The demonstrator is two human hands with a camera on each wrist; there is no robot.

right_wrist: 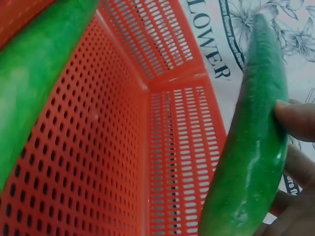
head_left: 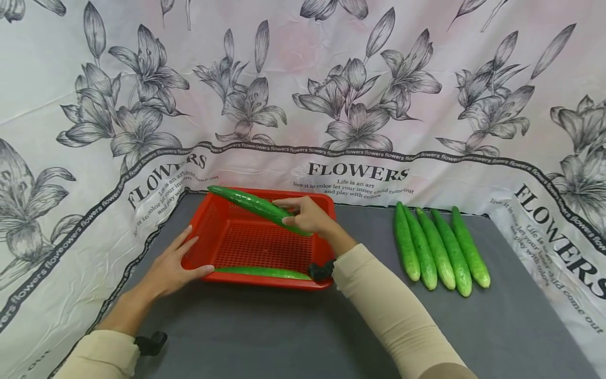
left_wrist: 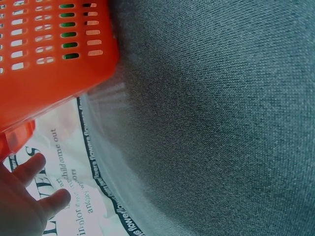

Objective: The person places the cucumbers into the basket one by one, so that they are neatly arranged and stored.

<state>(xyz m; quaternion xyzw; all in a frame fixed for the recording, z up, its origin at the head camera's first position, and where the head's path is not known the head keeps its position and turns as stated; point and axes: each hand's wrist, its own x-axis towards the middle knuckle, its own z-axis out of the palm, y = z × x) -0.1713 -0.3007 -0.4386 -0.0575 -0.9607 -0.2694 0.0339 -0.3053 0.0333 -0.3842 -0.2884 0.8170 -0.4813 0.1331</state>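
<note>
A cucumber (head_left: 255, 204) is held by my right hand (head_left: 310, 216), pinched near one end and slanting above a red plastic basket (head_left: 265, 283). In the right wrist view the same cucumber (right_wrist: 251, 147) hangs beside the fingers over the perforated basket floor. Along the near wall inside the basket lies another cucumber (head_left: 265, 272). My left hand (head_left: 170, 268) is at the basket's left side, fingers spread and extended, thumb by the near left corner. The left wrist view shows part of this hand (left_wrist: 24, 201) near the red basket wall (left_wrist: 54, 88).
To the right, several cucumbers (head_left: 437, 247) lie side by side on the grey tabletop (head_left: 265, 331). A white flower-printed cloth (head_left: 293, 63) rises behind and at both sides. Each wrist wears a black strap-mounted piece, such as the one by the left sleeve (head_left: 97, 352).
</note>
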